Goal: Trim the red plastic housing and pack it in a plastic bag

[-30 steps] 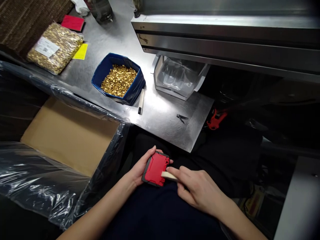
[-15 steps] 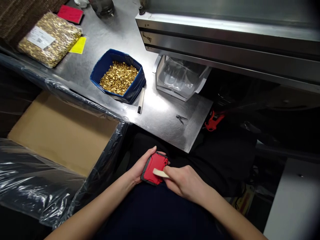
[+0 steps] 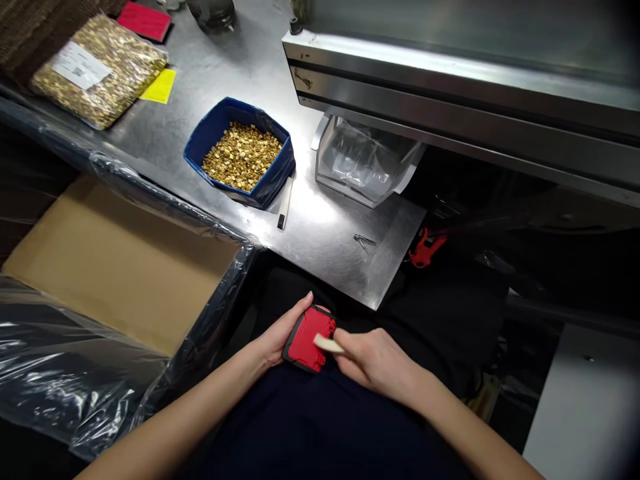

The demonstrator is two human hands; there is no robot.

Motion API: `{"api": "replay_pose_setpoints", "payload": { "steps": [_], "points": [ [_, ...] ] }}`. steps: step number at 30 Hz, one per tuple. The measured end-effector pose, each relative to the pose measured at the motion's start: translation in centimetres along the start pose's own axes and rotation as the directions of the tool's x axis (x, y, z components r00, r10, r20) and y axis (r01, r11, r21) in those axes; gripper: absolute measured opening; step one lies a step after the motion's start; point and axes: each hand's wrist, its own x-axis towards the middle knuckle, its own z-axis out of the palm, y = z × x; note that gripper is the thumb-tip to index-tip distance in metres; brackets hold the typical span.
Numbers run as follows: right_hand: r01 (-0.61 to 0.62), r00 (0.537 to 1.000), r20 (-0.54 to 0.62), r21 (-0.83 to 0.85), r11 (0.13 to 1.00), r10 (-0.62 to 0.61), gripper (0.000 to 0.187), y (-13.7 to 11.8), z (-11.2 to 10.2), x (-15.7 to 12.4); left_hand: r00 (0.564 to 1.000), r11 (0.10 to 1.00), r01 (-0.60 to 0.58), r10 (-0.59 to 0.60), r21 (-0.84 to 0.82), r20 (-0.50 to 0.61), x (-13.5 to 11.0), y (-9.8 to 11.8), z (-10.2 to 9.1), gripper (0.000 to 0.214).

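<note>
Left grip (image 3: pixel 281 337) clamped: red case (image 3: pixel 306 339) | right grip (image 3: pixel 376 359) clamped: pale stick (image 3: pixel 328 344) | bag label (image 3: pixel 81 65) illegible

The metal bench (image 3: pixel 200 73) carried a filled bag (image 3: pixel 120 73), red pad (image 3: pixel 145 22), yellow slip (image 3: pixel 160 87), dark container (image 3: pixel 214 16), blue bin (image 3: pixel 281 172), pale stick (image 3: pixel 286 200) beside it, grey bin (image 3: pixel 345 191) and small clippers (image 3: pixel 364 241).

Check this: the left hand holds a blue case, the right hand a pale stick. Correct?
No: the head view shows the case is red, not blue. The left hand holds it, the right hand a pale stick.
</note>
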Motion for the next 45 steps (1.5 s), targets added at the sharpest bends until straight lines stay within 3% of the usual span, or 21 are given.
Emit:
{"api": "replay_pose_setpoints", "payload": {
  "steps": [12, 18, 22, 26, 30, 34, 40, 45],
  "points": [
    [0.028, 0.999, 0.047, -0.062, 0.998, -0.025, 0.013, 0.5, -0.2, 0.6, 1.000, 0.999, -0.025, 0.025, 0.042, 0.003, 0.3, 0.1, -0.5, 0.046],
    [0.055, 0.997, 0.055, -0.031, 0.998, -0.053, 0.008, 0.4, 0.2, 0.4, 0.998, 0.997, -0.056, 0.055, 0.057, 0.017, 0.4, -0.1, -0.6, 0.049],
    [-0.014, 1.000, 0.018, -0.009, 1.000, 0.014, 0.011, 0.4, 0.6, 0.4, 0.997, 0.994, -0.080, 0.079, 0.068, 0.020, 0.5, -0.3, -0.8, 0.054],
    [0.020, 0.998, 0.061, 0.000, 1.000, -0.020, 0.007, 0.2, 0.8, 0.3, 0.995, 0.992, -0.098, 0.097, 0.076, 0.022, 0.7, -0.5, -1.2, 0.052],
    [-0.028, 1.000, 0.001, -0.003, 1.000, 0.028, 0.008, 0.4, 0.7, 0.3, 0.997, 0.995, -0.078, 0.077, 0.062, 0.011, 0.9, -0.6, -1.3, 0.054],
    [0.042, 0.999, 0.033, -0.021, 0.999, -0.041, 0.005, 0.5, 0.6, 0.4, 0.996, 0.995, -0.086, 0.085, 0.041, 0.021, 1.1, -0.7, -1.2, 0.053],
    [0.020, 1.000, 0.014, 0.030, 0.999, -0.020, 0.006, 0.7, 1.1, 0.1, 0.995, 0.996, -0.082, 0.083, -0.018, 0.050, 1.0, -0.9, -1.3, 0.053],
    [0.008, 1.000, -0.008, -0.027, 1.000, -0.008, 0.005, 0.6, 0.7, 0.2, 0.997, 0.998, -0.046, 0.049, -0.047, 0.063, 1.2, -0.9, -1.4, 0.055]
  ]
}}
